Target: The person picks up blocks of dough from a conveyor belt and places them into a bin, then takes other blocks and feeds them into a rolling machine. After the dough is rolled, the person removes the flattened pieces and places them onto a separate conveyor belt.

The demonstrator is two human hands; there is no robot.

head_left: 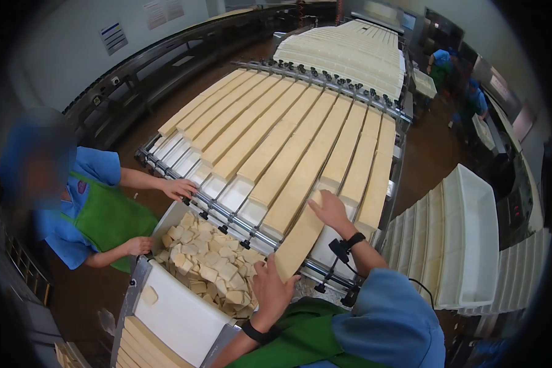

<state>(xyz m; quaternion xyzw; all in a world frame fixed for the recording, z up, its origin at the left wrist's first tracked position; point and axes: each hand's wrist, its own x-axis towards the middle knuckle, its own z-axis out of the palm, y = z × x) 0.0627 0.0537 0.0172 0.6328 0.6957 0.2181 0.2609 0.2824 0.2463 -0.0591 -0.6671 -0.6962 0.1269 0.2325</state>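
Both my hands are on one long pale-yellow block that juts over the near rail of the conveyor. My left hand grips its near end, above a bin of cut pieces. Farther up the block, my right hand holds its far end, close to the neighbouring rows. Long parallel rows of similar blocks lie on the white conveyor. The metal rail with black knobs runs along the conveyor's near edge.
A co-worker stands at the left, one hand on the rail. Small pieces fill a bin below it. More blocks lie lower left. Stacked white trays stand at the right. Two people work farther back.
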